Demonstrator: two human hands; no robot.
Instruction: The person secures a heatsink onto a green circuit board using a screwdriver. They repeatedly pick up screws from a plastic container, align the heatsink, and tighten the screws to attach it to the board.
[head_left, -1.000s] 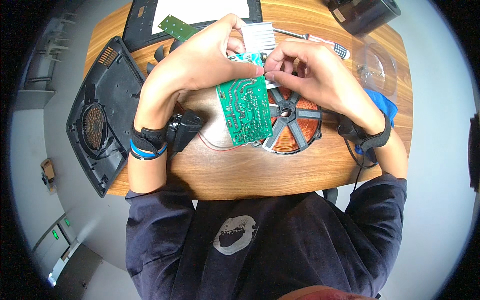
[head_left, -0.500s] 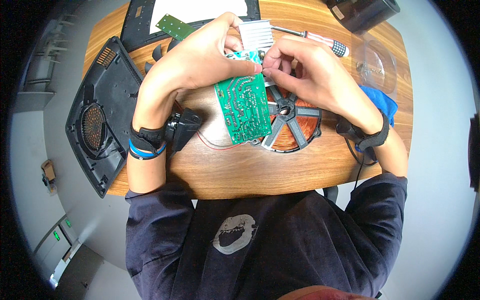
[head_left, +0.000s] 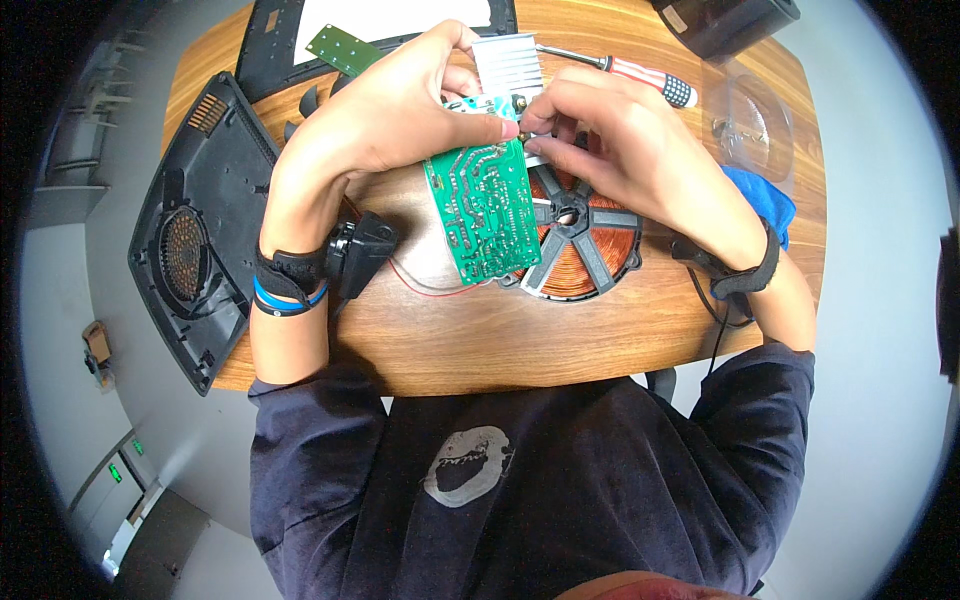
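Observation:
A green circuit board (head_left: 487, 215) is tilted toward me, its soldered underside showing. My left hand (head_left: 425, 115) is closed on its upper left part, thumb across the face. A silver finned heat sink (head_left: 507, 65) sticks out beyond the board's far edge. At the board's upper right edge, my right hand (head_left: 610, 130) is closed in a pinch by a small brass-coloured terminal; what its fingertips hold, if anything, is hidden. Partly under the board lies a round copper induction coil (head_left: 590, 255) with black spokes. A thin red wire (head_left: 430, 290) runs from the left to the board's lower edge.
On the left lies a black plastic housing (head_left: 215, 170) with a round grille. Behind are a black frame (head_left: 275, 50) and a narrow green board (head_left: 340, 48). A screwdriver (head_left: 640, 78), a clear plastic dish (head_left: 752, 125), a blue cloth (head_left: 765, 200) and a black container (head_left: 725, 25) are right.
The circuit board and my left hand have shifted slightly left and away from me. My right fingers have opened a little at the board's edge, exposing the brass-coloured terminal.

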